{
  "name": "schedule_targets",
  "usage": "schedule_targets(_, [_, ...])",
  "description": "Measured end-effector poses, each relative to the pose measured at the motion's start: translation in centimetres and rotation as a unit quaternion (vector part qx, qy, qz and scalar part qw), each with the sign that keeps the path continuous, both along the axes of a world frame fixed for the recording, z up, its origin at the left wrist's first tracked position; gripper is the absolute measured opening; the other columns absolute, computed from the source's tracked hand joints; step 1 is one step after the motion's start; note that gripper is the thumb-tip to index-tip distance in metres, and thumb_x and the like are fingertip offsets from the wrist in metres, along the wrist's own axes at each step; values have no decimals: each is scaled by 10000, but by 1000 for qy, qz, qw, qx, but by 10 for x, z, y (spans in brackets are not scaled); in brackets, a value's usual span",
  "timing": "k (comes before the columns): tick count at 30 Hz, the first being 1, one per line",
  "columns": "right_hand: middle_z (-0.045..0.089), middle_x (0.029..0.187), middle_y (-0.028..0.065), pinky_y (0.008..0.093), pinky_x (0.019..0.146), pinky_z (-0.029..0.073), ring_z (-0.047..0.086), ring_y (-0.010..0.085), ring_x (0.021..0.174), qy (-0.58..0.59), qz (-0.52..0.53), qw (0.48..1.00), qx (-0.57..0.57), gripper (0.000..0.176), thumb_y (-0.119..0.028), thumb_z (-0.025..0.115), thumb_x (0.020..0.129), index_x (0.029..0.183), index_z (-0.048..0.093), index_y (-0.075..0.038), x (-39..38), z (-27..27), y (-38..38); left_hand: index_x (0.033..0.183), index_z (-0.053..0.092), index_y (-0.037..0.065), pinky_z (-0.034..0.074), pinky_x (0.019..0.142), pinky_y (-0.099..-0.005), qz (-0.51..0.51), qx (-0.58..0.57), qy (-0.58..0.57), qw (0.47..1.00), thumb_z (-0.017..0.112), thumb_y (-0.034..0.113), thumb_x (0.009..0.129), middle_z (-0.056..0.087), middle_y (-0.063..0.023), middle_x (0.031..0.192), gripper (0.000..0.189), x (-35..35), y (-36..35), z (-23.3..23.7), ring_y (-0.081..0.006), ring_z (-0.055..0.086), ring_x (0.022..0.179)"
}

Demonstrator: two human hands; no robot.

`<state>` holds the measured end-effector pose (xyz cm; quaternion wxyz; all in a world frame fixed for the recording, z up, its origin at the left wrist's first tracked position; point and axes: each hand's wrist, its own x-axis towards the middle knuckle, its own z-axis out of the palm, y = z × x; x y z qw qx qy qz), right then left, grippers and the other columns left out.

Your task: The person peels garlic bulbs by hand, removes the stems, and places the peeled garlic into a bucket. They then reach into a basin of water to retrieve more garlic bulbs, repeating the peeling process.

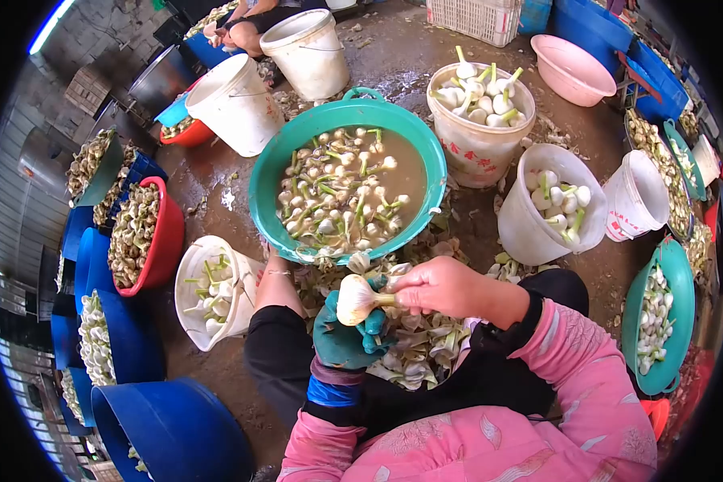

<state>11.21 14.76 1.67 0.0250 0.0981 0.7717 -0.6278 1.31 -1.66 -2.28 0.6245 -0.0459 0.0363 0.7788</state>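
Note:
A garlic bulb (355,300) with a short stem is held between my two hands, above my lap. My left hand (341,333), in a dark green glove, is closed around the bulb from below. The bare fingers of my right hand (442,289) pinch the stem from the right. Whether a small tool is also in the right hand cannot be seen. Loose garlic skins (426,345) lie heaped between my legs, under both hands. Just beyond them stands a green basin (265,193) of cloudy water with many garlic bulbs (329,201) floating in it.
White buckets of trimmed garlic stand at right, one (474,157) behind another (530,225), and a third (193,321) tilts at left. A red tub (169,233) and blue tubs (177,426) line the left side. Another person (249,28) sits at the back.

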Motion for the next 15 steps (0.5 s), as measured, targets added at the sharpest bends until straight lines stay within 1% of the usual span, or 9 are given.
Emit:
schedule_targets(3, [576,616,60,265,540,417,524,125,553,-9,24,999,-39,235,-201,519,801,822,604,17,6,1,0,1154,418,2,423,447,-303,-25,85,45,995,345,395,840,554,-192,775,508,3,-2,-7,-237,509,507])
schedule_targets(4, [573,614,59,264,541,417,520,120,547,-41,41,993,-107,231,-199,522,802,826,601,17,9,-1,3,1154,418,2,423,447,-303,-29,87,46,995,345,395,840,554,-192,775,508,4,-2,-1,-237,509,507])
schedule_targets(6, [569,612,57,264,542,418,516,114,541,-70,54,981,-174,228,-198,525,803,831,598,17,13,-2,4,1177,403,22,421,475,-292,-34,-132,141,981,410,426,815,552,-170,893,542,4,1,15,-215,534,619])
schedule_targets(8, [567,633,82,299,551,428,540,172,557,30,-44,998,-14,182,-169,533,788,810,596,0,16,-2,3,1193,390,27,433,587,-264,-1,-127,315,941,494,462,782,537,-130,996,608,5,1,17,-183,535,737])
schedule_targets(9, [567,633,82,299,551,428,540,172,557,32,-46,998,-13,182,-169,533,788,810,596,0,15,-2,2,1188,396,25,435,628,-252,-2,-145,365,920,503,472,782,541,-118,997,614,3,-1,16,-175,538,753])
schedule_targets(11, [560,667,118,348,566,432,549,261,608,268,-18,942,202,136,-141,540,762,793,595,-21,14,-6,-5,1178,407,24,436,647,-248,-1,-192,422,886,491,469,794,541,-112,1003,595,5,-3,18,-174,544,777])
schedule_targets(12, [556,707,144,384,586,430,537,317,672,255,-34,953,163,105,-135,543,742,749,585,-39,15,-3,-11,1169,418,22,437,666,-244,2,-236,474,848,480,466,806,542,-106,1009,576,6,-5,19,-172,551,801])
schedule_targets(13, [556,707,144,384,586,430,537,317,672,254,-35,953,162,105,-135,543,742,749,585,-39,15,-2,-12,1169,418,22,437,666,-244,0,-237,474,848,480,466,806,542,-106,1009,576,6,-6,19,-172,551,801])
schedule_targets(15, [574,731,138,360,574,431,552,297,678,140,-143,921,335,85,-77,520,736,704,575,-21,14,-1,-7,1150,438,18,442,674,-250,-53,-165,514,840,449,465,826,543,-97,1009,553,7,-9,19,-171,548,863])
